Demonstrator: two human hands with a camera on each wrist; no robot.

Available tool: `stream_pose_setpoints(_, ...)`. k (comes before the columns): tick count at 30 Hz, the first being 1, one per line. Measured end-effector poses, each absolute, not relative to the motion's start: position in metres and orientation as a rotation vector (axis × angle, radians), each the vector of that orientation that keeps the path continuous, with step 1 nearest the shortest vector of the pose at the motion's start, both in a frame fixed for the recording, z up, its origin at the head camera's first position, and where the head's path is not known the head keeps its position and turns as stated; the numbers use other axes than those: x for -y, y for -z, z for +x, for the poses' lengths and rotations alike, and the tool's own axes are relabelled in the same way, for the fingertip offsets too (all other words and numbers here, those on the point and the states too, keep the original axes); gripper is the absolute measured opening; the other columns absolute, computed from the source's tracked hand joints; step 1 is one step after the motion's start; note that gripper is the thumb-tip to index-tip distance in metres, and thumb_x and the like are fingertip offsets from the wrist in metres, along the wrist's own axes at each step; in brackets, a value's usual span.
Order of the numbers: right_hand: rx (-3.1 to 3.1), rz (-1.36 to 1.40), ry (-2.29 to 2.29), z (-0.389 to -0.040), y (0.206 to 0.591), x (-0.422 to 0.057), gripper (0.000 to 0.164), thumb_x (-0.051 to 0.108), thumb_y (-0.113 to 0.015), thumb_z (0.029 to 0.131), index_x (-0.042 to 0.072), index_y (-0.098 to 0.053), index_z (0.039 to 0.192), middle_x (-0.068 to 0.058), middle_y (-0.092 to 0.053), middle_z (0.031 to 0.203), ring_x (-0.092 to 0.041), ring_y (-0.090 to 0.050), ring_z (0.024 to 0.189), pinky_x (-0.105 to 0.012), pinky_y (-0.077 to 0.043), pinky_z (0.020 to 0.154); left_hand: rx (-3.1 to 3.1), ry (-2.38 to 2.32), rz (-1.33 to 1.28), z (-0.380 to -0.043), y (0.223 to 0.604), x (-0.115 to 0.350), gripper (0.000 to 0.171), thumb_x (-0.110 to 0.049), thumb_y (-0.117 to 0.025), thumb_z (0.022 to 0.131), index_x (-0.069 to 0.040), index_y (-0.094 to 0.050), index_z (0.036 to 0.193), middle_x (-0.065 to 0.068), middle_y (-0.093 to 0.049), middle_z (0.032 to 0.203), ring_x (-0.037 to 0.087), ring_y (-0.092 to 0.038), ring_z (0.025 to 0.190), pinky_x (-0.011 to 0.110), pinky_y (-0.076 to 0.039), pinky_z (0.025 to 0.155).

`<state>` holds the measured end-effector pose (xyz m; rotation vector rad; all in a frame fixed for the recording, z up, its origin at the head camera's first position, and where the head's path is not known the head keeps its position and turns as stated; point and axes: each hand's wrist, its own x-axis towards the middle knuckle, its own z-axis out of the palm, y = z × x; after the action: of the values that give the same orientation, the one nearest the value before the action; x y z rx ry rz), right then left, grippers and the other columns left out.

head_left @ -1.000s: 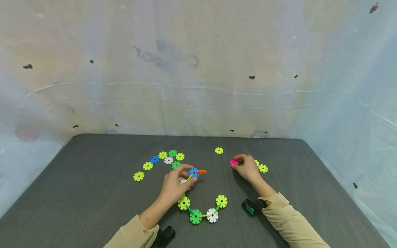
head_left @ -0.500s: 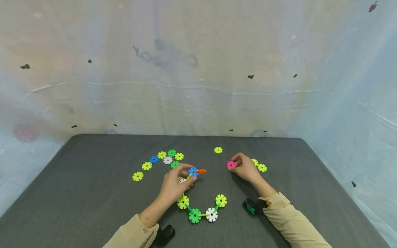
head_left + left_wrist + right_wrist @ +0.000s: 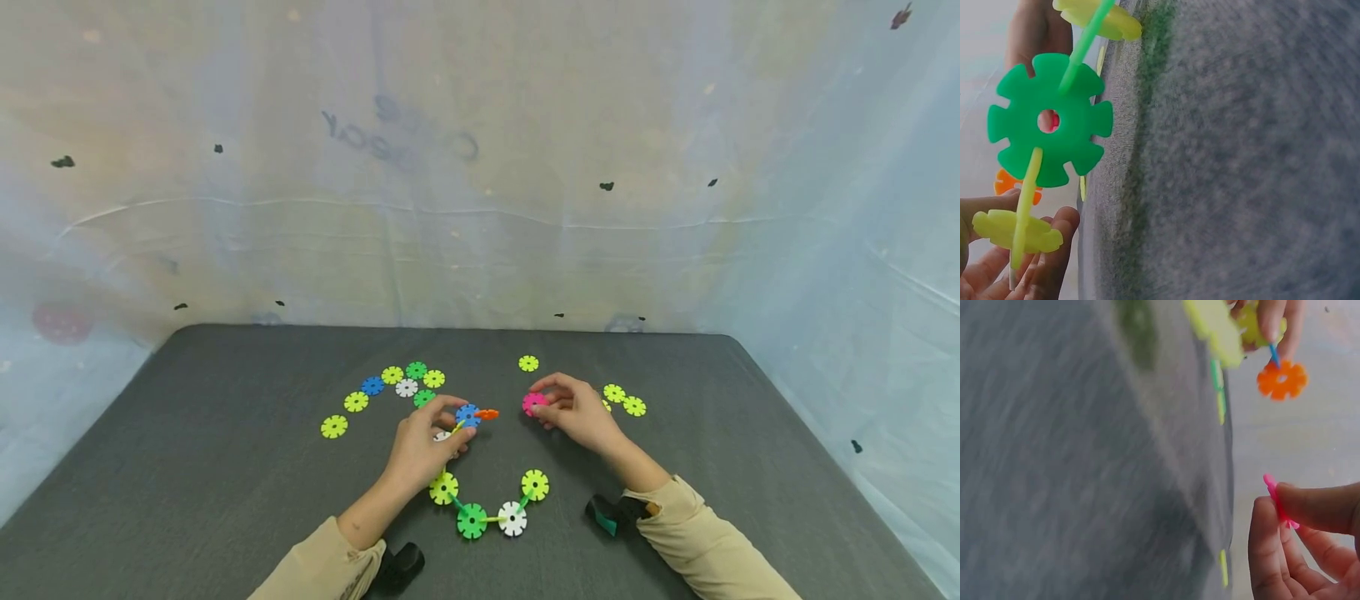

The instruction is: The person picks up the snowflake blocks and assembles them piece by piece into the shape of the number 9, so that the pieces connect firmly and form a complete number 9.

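The left hand (image 3: 420, 440) grips the chain (image 3: 472, 521), exactly where is unclear, and the right hand (image 3: 588, 421) pinches the pink disc (image 3: 534, 404) near the orange disc (image 3: 487, 414), seemingly for joining, which next calls for lining up.

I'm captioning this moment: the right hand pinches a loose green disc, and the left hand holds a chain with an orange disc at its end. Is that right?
Not the colour: the right hand pinches a pink disc, not a green one; the head view shows it. The rest of your statement holds.
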<state>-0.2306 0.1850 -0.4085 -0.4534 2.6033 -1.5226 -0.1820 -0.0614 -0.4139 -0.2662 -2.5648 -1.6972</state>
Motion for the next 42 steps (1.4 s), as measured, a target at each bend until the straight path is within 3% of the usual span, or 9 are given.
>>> stream_pose_setpoints(9,-2.453,-0.520,1.612,-0.224,0.403,-0.174,0.030,0.008,-0.067,0.089,-0.005,-0.060,0.115,-0.018,-0.067,0.087,-0.030,-0.067,0.075,-0.037,-0.058,0.068,2.571,1.689,-0.263,-0.183,0.414,0.062,0.033,-0.011,-0.073,0.085,-0.008,-0.064,0.116,0.006,-0.070,0.084,0.016,-0.068,0.063,0.023,-0.052,0.053)
stream_pose_setpoints(16,-2.364,-0.519,1.649,-0.221,0.404,-0.166,0.033,0.008,-0.066,0.090,-0.008,-0.059,0.118,-0.018,-0.068,0.090,-0.037,-0.067,0.081,-0.036,-0.059,0.069,2.578,1.686,-0.253,-0.183,0.414,0.061,0.033,-0.011,-0.073,0.085,-0.008,-0.063,0.116,0.007,-0.069,0.085,0.015,-0.068,0.063,0.022,-0.053,0.052)
stream_pose_setpoints(31,-2.291,-0.492,1.688,-0.217,0.406,-0.160,0.031,0.009,-0.063,0.093,-0.007,-0.061,0.120,-0.015,-0.069,0.093,-0.013,-0.064,0.071,-0.038,-0.058,0.072,2.573,1.736,-0.314,-0.183,0.414,0.061,0.035,-0.010,-0.072,0.086,-0.005,-0.063,0.119,0.010,-0.073,0.087,0.016,-0.068,0.064,0.025,-0.055,0.055)
stream_pose_setpoints(42,-2.286,-0.340,1.792,-0.212,0.405,-0.155,0.029,0.004,-0.068,0.088,-0.007,-0.066,0.115,-0.009,-0.072,0.086,-0.010,-0.063,0.064,-0.028,-0.055,0.063,2.558,1.677,-0.387,-0.182,0.415,0.060,0.035,-0.010,-0.073,0.084,-0.004,-0.064,0.117,0.010,-0.075,0.090,0.013,-0.071,0.068,0.021,-0.055,0.061)
